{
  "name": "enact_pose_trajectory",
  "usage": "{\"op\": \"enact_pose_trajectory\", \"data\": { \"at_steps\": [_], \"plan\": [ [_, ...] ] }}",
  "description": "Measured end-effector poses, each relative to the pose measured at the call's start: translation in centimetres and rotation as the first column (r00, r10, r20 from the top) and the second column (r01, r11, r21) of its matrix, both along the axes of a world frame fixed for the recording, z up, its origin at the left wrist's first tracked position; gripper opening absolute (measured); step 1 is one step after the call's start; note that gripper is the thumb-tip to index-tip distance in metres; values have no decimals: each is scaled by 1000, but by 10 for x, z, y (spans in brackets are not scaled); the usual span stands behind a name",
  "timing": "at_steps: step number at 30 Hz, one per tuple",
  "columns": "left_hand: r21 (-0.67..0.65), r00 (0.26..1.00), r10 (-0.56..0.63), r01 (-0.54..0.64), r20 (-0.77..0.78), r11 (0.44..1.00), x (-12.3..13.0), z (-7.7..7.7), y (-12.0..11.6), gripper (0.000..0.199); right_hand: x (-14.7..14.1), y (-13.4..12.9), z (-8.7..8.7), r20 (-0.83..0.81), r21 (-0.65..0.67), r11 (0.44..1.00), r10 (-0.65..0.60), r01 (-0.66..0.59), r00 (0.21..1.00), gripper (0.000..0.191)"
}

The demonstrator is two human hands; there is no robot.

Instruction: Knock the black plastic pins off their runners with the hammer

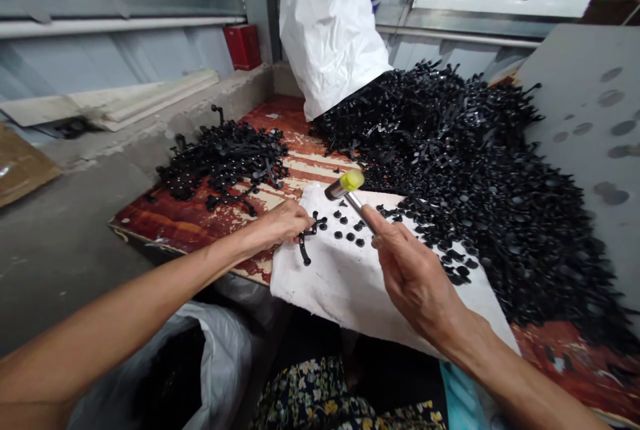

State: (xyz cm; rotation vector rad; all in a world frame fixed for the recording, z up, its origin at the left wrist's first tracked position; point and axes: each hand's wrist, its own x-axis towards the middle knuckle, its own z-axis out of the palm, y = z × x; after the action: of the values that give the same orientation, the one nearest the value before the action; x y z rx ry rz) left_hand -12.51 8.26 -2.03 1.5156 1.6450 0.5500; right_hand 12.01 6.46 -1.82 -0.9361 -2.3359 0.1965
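Note:
My left hand [286, 222] pinches a black branched plastic part [305, 247] over the left side of a white cloth [330, 283]. In my right hand [407, 263] is a mallet [352, 191], gripped by its handle. One face of its head is yellow and the other dark; the head hangs above the cloth, apart from the branched part. Several small black round pieces [360, 242] lie on the cloth between my hands, some with a short stem pointing up. More of them [457, 267] spread along the cloth's right side.
A large heap of black pieces [480, 170] covers the right and back. A smaller pile of black branched parts [225, 157] sits at the left on the worn red board [165, 220]. A white sack [330, 30] stands behind; another white bag [225, 350] is below the board's edge.

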Motion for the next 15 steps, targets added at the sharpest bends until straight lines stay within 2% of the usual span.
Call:
{"op": "enact_pose_trajectory", "data": {
  "at_steps": [5,9,13,15],
  "plan": [
    [-1,999,35,-35,-22,999,1,-3,1,22,-1,-1,-5,157,-71,997,23,-12,987,61],
    [23,998,40,-39,-39,999,3,-3,-1,25,-2,-2,-6,-38,-34,999,-11,10,999,58],
    [-14,996,59,-60,-68,998,7,2,-4,25,-2,-3,-3,123,-66,998,21,-12,992,55],
    [-29,996,64,-66,-61,997,8,4,-5,26,-2,-5,-4,82,-79,997,9,-2,997,55]
  ]
}}
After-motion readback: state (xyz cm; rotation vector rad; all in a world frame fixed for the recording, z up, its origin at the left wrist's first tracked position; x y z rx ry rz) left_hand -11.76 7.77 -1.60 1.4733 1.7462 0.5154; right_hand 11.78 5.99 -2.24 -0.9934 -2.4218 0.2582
